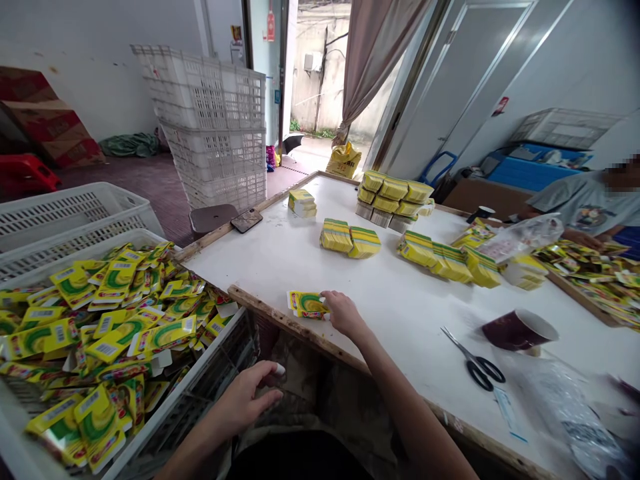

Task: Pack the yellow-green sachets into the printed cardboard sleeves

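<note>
A small yellow and green carton (306, 305) with a white end flap lies on the table near its wooden front edge. My right hand (343, 312) has its fingers closed on the carton's right end. My left hand (249, 399) hangs below the table edge, close to the crate, thumb and fingers apart with nothing between them. A white cover wraps one of its fingertips. Many more cartons (120, 280) like this one lie loose in a white plastic crate (193, 393) to my left.
Bundled cartons (393, 193) stand in rows across the white table (260, 257). Scissors (477, 367), a dark cup (520, 330), a plastic bag (565, 407) and a phone (247, 221) lie about. At the right, a person (590, 207) handles packets. Stacked crates (215, 127) stand behind.
</note>
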